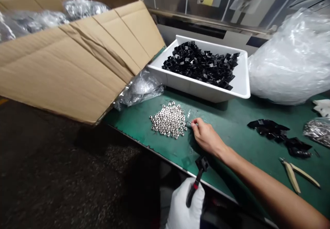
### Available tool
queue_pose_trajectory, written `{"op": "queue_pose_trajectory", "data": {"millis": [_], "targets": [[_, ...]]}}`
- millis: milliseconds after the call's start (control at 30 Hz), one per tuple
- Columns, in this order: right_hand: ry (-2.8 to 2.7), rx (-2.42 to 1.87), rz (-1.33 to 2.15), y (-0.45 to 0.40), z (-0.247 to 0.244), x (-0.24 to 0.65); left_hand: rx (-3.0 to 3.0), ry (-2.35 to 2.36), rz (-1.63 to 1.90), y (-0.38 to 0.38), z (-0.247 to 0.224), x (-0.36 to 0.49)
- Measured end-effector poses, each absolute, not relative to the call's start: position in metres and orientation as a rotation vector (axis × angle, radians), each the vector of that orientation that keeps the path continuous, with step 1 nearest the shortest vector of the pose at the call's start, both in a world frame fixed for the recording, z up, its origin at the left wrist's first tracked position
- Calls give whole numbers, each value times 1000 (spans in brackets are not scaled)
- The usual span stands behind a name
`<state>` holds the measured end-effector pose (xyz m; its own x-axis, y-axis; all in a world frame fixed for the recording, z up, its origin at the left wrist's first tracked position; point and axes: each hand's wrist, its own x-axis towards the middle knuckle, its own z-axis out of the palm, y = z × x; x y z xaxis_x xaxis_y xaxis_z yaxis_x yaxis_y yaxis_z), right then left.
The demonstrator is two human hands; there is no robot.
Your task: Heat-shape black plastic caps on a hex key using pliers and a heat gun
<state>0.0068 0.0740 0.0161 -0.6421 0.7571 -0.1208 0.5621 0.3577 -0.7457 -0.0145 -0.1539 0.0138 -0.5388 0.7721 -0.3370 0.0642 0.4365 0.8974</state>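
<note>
My left hand [184, 205], in a white glove, is at the bottom of the view below the table edge. It grips a slim black tool with a red band [196, 184], and a square black part [202, 163] sits on the tool's upper end. My bare right hand [207, 137] rests on the green mat, pinching a small metal piece [188, 123] between its fingertips. That piece is too small to identify. Just left of those fingertips lies a loose pile of several silver nuts [168, 120].
A white tub [206, 84] of black square parts stands behind the nuts, beside an open cardboard box [72, 53] and clear plastic bags [294, 64]. To the right on the green mat [232, 126] lie black parts [269, 129] and beige-handled pliers [300, 175].
</note>
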Motion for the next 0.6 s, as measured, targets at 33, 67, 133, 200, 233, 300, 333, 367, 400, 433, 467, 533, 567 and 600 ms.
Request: {"op": "queue_pose_trajectory", "data": {"millis": [33,67,133,200,233,300,333,367,400,433,467,533,567,600], "targets": [[-2416,-1176,1116,73,16,7,722,1872,1169,-153,14,-17],[-2445,-1175,1078,71,16,8,738,1837,1183,-153,14,-19],[-2477,-1177,1013,69,16,9,757,1791,1191,-152,14,-23],[-2482,-1178,967,67,16,10,771,1764,1186,-150,14,-25],[-2475,-1176,953,67,17,10,772,1758,1182,-150,14,-26],[-2439,-1174,941,66,19,10,759,1751,1181,-149,14,-27],[-2412,-1174,943,66,20,11,747,1747,1183,-148,14,-26],[-2377,-1176,949,66,22,12,731,1741,1186,-147,14,-26],[-2337,-1183,958,66,23,15,712,1734,1188,-147,13,-25],[-2294,-1194,972,66,24,18,691,1730,1190,-147,12,-24],[-2252,-1207,991,65,26,23,668,1729,1186,-147,11,-23],[-2172,-1237,1035,62,27,38,626,1739,1161,-148,9,-22],[-2135,-1253,1054,60,27,48,611,1748,1146,-148,8,-23],[-2102,-1266,1074,57,26,58,606,1758,1136,-147,8,-25]]}}
